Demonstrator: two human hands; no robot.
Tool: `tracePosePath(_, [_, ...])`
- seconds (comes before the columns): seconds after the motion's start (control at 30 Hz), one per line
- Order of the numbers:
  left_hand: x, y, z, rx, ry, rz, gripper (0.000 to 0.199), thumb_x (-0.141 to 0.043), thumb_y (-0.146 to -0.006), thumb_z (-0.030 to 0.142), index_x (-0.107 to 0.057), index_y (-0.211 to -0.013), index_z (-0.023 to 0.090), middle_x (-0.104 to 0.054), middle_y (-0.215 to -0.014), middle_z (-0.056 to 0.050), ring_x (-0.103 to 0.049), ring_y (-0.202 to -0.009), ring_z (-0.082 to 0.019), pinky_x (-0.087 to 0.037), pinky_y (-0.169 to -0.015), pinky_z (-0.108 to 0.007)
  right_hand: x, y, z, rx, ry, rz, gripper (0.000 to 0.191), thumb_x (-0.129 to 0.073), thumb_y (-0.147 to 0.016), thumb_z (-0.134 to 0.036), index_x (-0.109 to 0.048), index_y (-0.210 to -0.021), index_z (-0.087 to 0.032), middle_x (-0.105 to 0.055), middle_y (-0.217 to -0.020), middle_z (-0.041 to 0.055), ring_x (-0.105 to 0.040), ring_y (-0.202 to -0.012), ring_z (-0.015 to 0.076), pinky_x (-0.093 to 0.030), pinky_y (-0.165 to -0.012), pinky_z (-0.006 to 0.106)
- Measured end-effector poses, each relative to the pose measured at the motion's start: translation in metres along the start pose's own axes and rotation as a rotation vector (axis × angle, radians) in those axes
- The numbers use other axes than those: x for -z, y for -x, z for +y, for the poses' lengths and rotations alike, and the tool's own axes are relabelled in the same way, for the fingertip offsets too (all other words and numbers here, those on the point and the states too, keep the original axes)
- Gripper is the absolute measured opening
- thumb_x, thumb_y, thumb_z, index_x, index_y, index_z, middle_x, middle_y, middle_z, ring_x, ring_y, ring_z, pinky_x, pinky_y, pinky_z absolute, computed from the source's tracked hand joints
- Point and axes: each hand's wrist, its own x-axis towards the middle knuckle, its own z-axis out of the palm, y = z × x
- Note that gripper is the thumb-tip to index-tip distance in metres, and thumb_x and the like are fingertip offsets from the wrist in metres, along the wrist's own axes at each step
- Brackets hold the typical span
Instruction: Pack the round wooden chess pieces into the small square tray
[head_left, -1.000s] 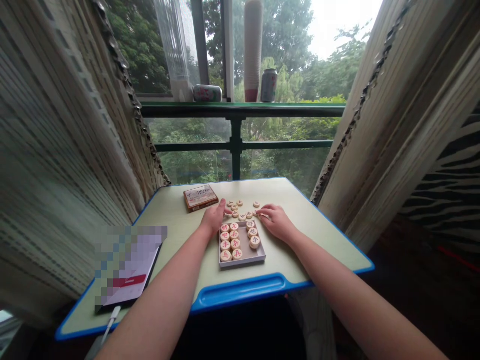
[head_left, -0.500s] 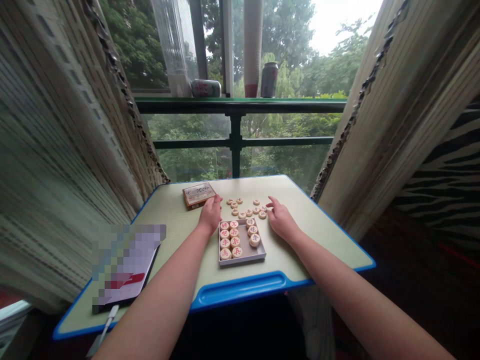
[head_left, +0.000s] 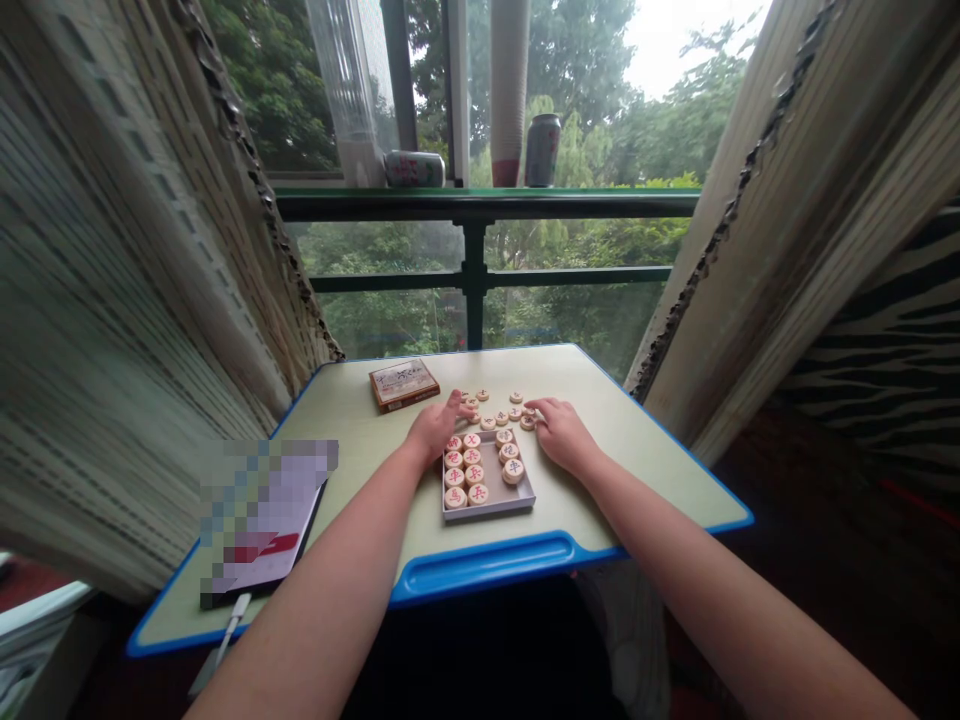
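Note:
Past the far left corner of the open tray [head_left: 489, 513], my left hand [head_left: 437, 427] has its fingers apart, their tips at the loose Chinese chess pieces. My right hand [head_left: 562, 432] lies opposite, index finger stretched out and touching or just over a chess piece [head_left: 529, 422] at the right end of the scatter. Neither hand holds anything that I can see. Inside the tray, red-marked pieces [head_left: 475, 475] fill two columns on the left, and dark-marked pieces [head_left: 512, 471] stand along the right. Several loose pieces [head_left: 488, 424] lie behind the tray, some partly hidden by my left fingers.
A closed chess box lid [head_left: 405, 382] rests at the back left of the table [head_left: 637, 480]. At the left, a blurred tablet-like device [head_left: 274, 530] has a white cable [head_left: 232, 628] beside it. Cans [head_left: 542, 150] and stacked cups [head_left: 507, 100] stand on the window ledge.
My left hand has moved right to the loose pieces, its fingers now spread. My right hand's index finger has come down and left onto the pieces at the right end.

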Motion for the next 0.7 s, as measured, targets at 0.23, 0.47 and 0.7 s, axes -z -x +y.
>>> tracePosePath(0.23, [0.001,-0.002,-0.006,0.031,-0.080,0.001,0.069,-0.027,-0.082,0.067,-0.073,-0.092,0.016,-0.068,-0.107,-0.011,-0.056,-0.111,-0.026,-0.033,-0.101,-0.038,0.000,0.000,0.000,0.014,-0.010,-0.022,0.044,-0.042,-0.075,-0.003,-0.071,-0.100,-0.024,-0.061,-0.112,0.0051,-0.051,-0.100,0.0206,-0.038,-0.094,0.033])
tracePosePath(0.47, [0.003,0.001,0.004,-0.070,-0.198,-0.133,0.079,-0.014,-0.083,0.067,-0.074,-0.085,0.017,-0.065,-0.114,-0.009,-0.053,-0.114,-0.025,-0.030,-0.105,-0.037,0.001,0.001,-0.002,0.010,0.014,-0.030,0.044,-0.044,-0.074,-0.003,-0.071,-0.101,-0.024,-0.061,-0.112,0.0056,-0.048,-0.102,0.0216,-0.035,-0.096,0.034])
tracePosePath(0.7, [0.002,0.003,0.007,-0.087,-0.200,-0.148,0.081,-0.013,-0.084,0.066,-0.074,-0.086,0.013,-0.064,-0.115,-0.012,-0.054,-0.113,-0.026,-0.031,-0.104,-0.038,0.001,0.001,-0.001,0.017,0.032,-0.042,0.043,-0.045,-0.074,-0.005,-0.070,-0.104,-0.025,-0.059,-0.113,0.0053,-0.043,-0.103,0.0228,-0.033,-0.096,0.035])
